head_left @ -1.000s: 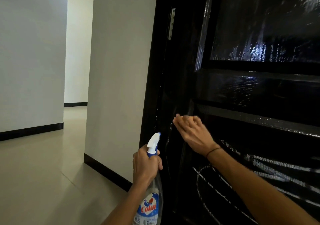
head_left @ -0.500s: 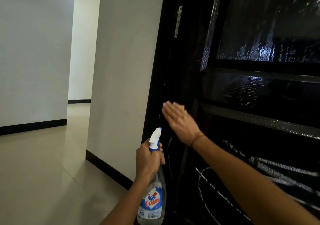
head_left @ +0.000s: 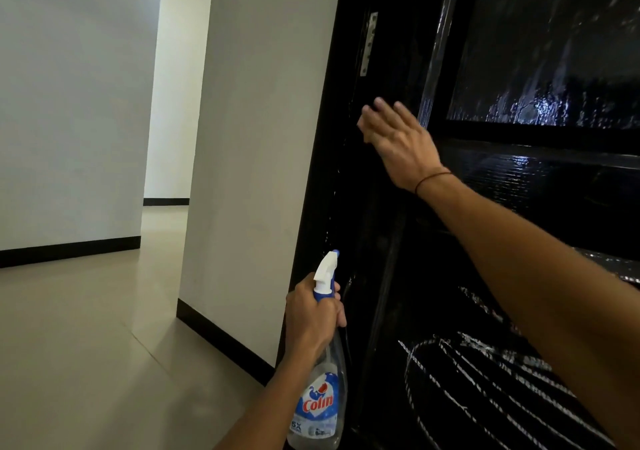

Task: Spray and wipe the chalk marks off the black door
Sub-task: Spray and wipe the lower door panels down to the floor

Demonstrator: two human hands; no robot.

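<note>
Hands: left (head_left: 313, 318) round clear plastic spray bottle (head_left: 320, 397), right (head_left: 398, 141) flat on glossy black door (head_left: 519, 189).

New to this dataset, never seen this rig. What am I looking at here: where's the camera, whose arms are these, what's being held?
There is no robot: a person works with bare hands, and the single wide-angle camera sits on their head, looking forward and down. The left hand grips a clear spray bottle by its neck; the label reads Colin. The right hand is open, fingers straight, raised against the black door; whether a cloth lies under the palm cannot be told. The door's upper panel glistens as if wet. White chalk marks remain on the lower panel. To the left are a white wall and a pale tiled floor.
</note>
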